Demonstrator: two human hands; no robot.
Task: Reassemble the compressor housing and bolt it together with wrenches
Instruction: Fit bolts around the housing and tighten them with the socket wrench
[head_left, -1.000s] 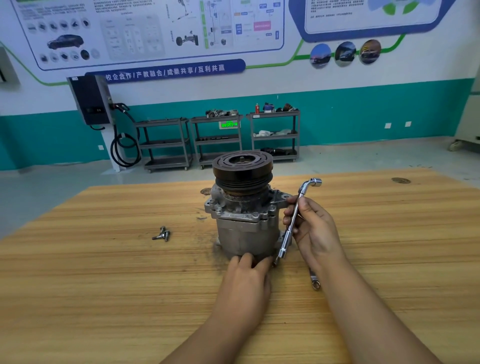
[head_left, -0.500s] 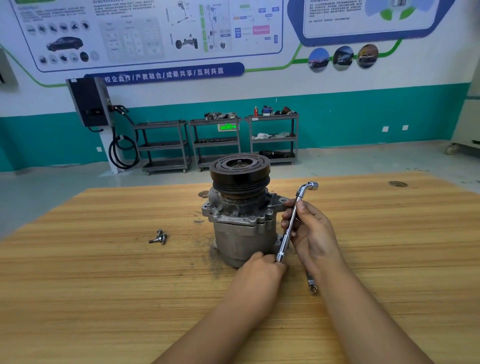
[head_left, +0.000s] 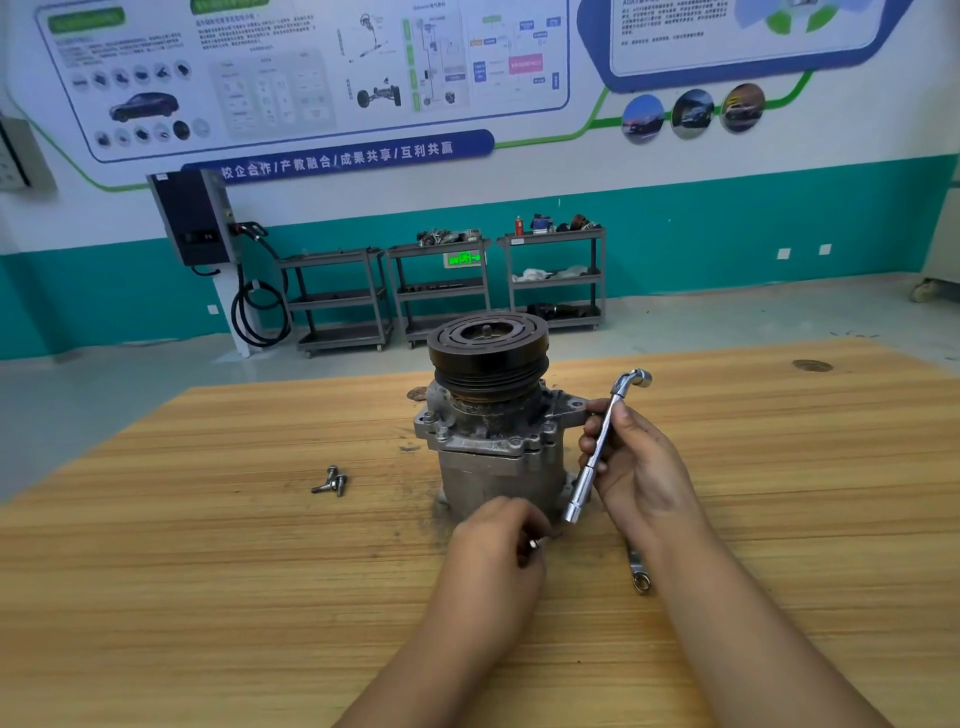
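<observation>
Bolt (head_left: 536, 543) first: our left hand (head_left: 496, 545) pinches it at the fingertips, nearest us, low over the counter (head_left: 208, 597) and just in front of the foot of the compressor housing (head_left: 498, 473). Its shank looks to point right, toward the wrench, but it's too small to be sure.

To the right, a ring spanner (head_left: 639, 574) lies flat on the counter, partly hidden under our right forearm, with no hand on it.

Next out, our right hand (head_left: 641, 467) is wrapped around the shaft of the L-shaped socket wrench (head_left: 597, 452). Its long axis is tilted. The open socket end is down and near-left, close beside the bolt but apart from it. The bent head is up and far-right, clear of the housing.

The housing stands upright mid-counter, between and just beyond both hands, pulley (head_left: 488, 358) on top. The flange (head_left: 467, 442) sits above and beyond the bolt, so we judge the bolt goes up and away from us, and the left hand is nearer the front holes. The socket then has to swing up and tip toward vertical to drop on the head.

Two loose bolts (head_left: 332, 480) lie well left of the housing. Shelf carts (head_left: 439, 285) stand along the far wall.
</observation>
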